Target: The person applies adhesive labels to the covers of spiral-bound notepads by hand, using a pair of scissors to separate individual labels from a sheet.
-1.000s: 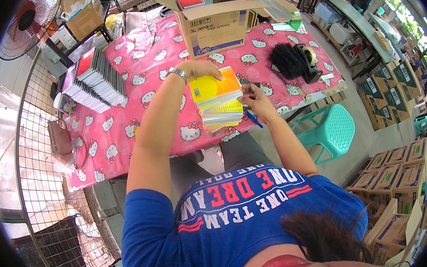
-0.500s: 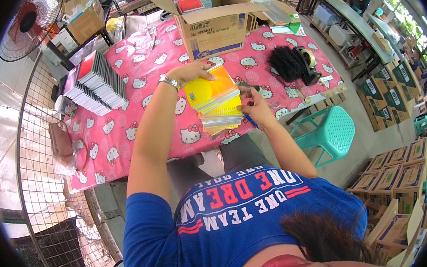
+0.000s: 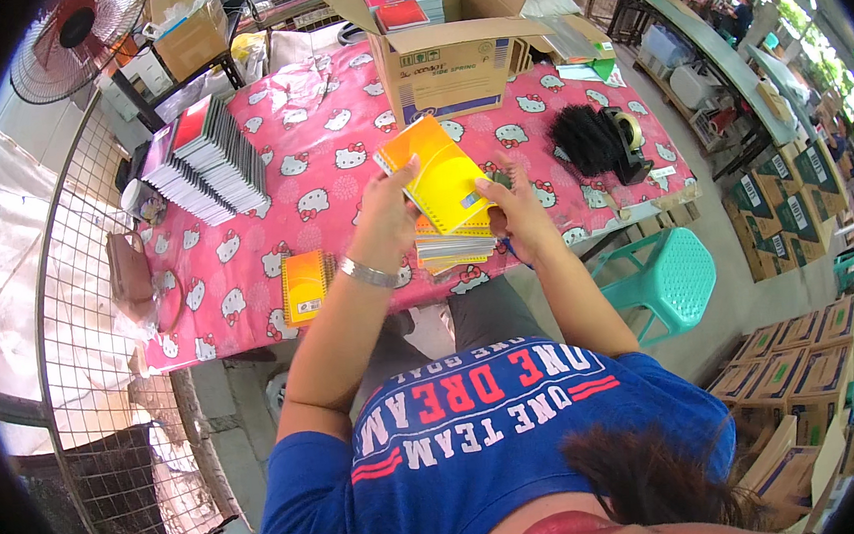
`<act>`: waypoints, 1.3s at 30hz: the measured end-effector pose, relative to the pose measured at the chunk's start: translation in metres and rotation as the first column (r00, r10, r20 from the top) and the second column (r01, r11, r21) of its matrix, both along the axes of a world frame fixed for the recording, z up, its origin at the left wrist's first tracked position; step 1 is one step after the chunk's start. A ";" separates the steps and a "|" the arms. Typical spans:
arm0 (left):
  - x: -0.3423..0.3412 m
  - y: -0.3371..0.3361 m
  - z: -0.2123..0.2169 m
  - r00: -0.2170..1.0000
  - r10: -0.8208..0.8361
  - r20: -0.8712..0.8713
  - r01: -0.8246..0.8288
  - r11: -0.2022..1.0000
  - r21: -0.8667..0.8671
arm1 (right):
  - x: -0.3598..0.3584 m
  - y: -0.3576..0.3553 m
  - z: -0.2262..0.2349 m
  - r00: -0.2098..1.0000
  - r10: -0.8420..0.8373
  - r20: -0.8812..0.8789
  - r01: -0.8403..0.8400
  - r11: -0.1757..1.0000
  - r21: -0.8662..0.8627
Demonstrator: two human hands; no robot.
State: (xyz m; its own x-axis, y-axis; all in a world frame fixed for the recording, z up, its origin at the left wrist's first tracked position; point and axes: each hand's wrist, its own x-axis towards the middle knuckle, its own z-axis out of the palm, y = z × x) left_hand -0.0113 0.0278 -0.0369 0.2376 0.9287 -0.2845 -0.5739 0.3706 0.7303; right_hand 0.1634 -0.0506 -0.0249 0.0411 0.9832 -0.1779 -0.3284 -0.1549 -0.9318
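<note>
Tilted above the table, a yellow and orange spiral notebook [image 3: 445, 170] is held between both my hands. My left hand [image 3: 387, 208] is closed on its left edge, thumb on the cover. At the lower right corner, my right hand [image 3: 523, 214] pinches it, thumb on top. A thin blue pen-like thing [image 3: 509, 248] shows below the right hand; whether that hand grips it is hard to see. Just under the held notebook is a stack of similar yellow spiral notebooks [image 3: 456, 250]. One more yellow notebook [image 3: 306, 287] lies flat beside my left forearm.
A pink patterned cloth [image 3: 235, 307] covers the table. Tall notebook stacks [image 3: 203, 164] stand at the left, an open carton [image 3: 447, 75] with notebooks at the back. Right of it are a black bristly bundle [image 3: 583, 139] and a tape dispenser [image 3: 630, 146]. A green stool [image 3: 664, 283] stands right.
One notebook is now lifted off the stack and tilted between my hands. My left hand has come nearer, onto its left edge. The lone notebook by my left forearm has come into sight.
</note>
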 end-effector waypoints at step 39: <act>0.062 -0.002 0.025 0.299 0.818 -0.491 0.683 0.176 0.709 | 0.075 0.020 0.018 0.563 -0.357 0.745 -0.313 0.742 0.592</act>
